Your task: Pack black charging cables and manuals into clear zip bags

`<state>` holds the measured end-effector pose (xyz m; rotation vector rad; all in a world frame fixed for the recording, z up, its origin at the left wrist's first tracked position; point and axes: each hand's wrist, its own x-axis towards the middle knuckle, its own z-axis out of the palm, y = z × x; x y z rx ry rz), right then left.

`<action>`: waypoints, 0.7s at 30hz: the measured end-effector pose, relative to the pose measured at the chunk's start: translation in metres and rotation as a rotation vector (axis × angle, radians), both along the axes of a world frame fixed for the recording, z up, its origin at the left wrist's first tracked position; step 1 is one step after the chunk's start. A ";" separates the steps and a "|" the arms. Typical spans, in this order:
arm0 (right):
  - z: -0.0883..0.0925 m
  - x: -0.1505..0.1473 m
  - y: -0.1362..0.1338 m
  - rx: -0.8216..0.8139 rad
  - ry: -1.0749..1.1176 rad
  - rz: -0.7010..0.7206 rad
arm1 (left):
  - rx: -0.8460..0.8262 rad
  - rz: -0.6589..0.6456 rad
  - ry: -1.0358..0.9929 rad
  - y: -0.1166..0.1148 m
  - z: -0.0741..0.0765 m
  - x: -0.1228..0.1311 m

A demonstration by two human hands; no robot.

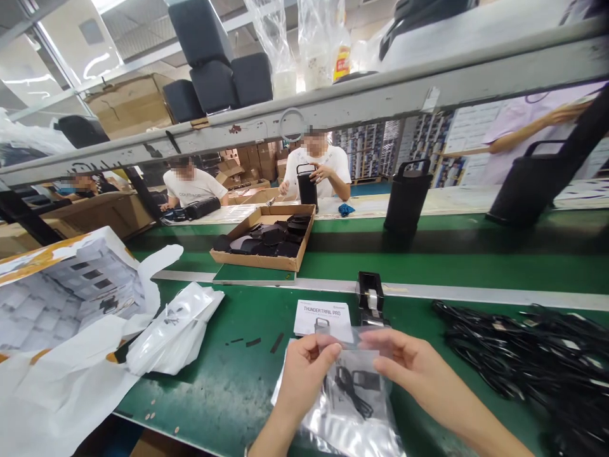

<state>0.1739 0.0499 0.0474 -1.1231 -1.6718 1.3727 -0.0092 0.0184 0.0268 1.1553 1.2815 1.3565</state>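
Clear bag (354,393), one, with one black cable inside, pinched at its top edge between my left hand (304,371) and right hand (404,362); one booklet (322,317) just beyond, one tape dispenser (370,298) behind.

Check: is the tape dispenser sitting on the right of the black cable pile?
No, the tape dispenser stands left of the black cable pile, just behind the booklet.

head camera looks down, close over bench (228,381).
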 end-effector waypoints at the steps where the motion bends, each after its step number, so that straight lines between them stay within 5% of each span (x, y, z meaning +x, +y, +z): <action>1: -0.001 0.000 0.000 0.007 -0.026 0.019 | 0.013 -0.021 0.034 0.000 0.001 -0.002; 6: 0.000 0.004 0.004 0.068 -0.100 0.050 | 0.004 -0.148 0.116 -0.001 0.005 -0.018; 12: -0.003 0.010 0.007 0.179 -0.136 0.086 | -0.063 -0.199 -0.259 -0.002 0.002 -0.019; 16: -0.005 0.013 0.008 0.187 -0.131 0.131 | -0.094 -0.169 -0.086 0.001 -0.001 -0.008; 21: -0.007 0.013 0.006 0.020 -0.062 -0.024 | -0.113 -0.082 0.017 0.004 -0.008 0.000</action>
